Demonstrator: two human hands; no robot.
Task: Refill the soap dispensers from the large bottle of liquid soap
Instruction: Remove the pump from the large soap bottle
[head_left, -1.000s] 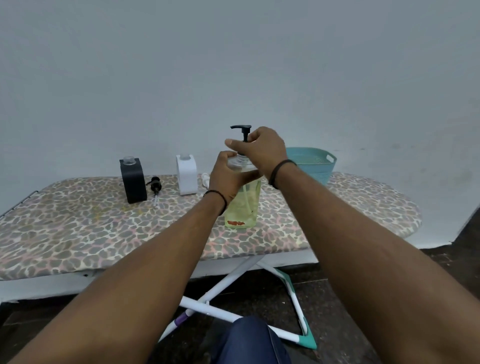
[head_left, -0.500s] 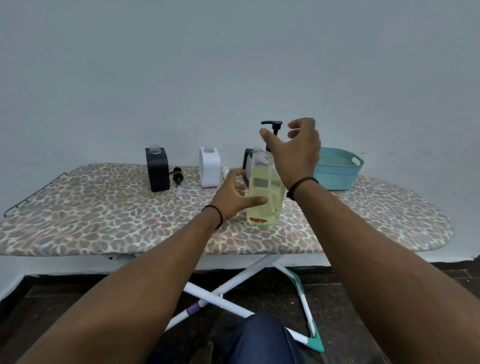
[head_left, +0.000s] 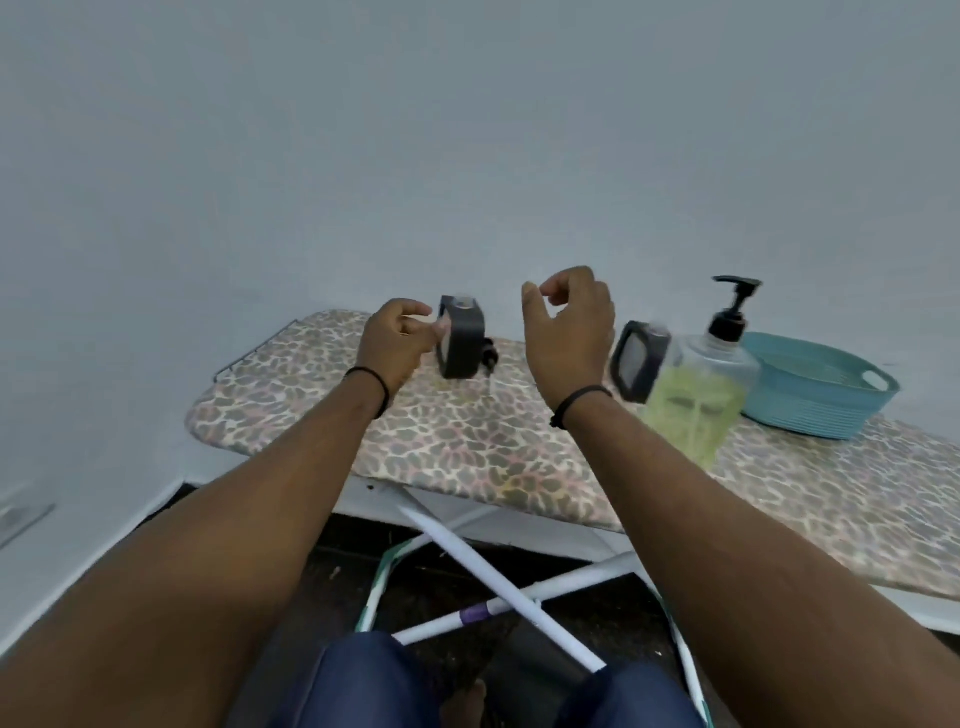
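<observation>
The left hand (head_left: 397, 340) is hovering above the leopard-print ironing board (head_left: 467, 441), its grip narrow, with thumb and fingers curling loosely toward a black soap dispenser (head_left: 462, 338) that is standing just beside the fingertips; whether they are touching it I cannot tell, since the picture is blurred there. Just past that dispenser, on its far side from the left grip, a small black pump head (head_left: 488, 358) is lying on the board cover. The right hand (head_left: 569, 332) is hanging in the air with its grip half-curled and holding nothing, thumb and forefinger nearly meeting. Just beyond the right grip, on the side away from the left hand, a second dark dispenser (head_left: 636, 361) is showing tilted and blurred, and touching or overlapping it in view is the large bottle of liquid soap (head_left: 696, 400), clear with yellow-green liquid and a black pump top, standing upright on the board. Farther out from the right grip, behind the bottle, a teal plastic basket (head_left: 821, 389) is sitting on the board. Both wrists are wearing thin black bands. Below the arms, the board's white crossed legs (head_left: 498, 587) are standing on a dark floor, and blue-clad knees are showing at the bottom edge.
</observation>
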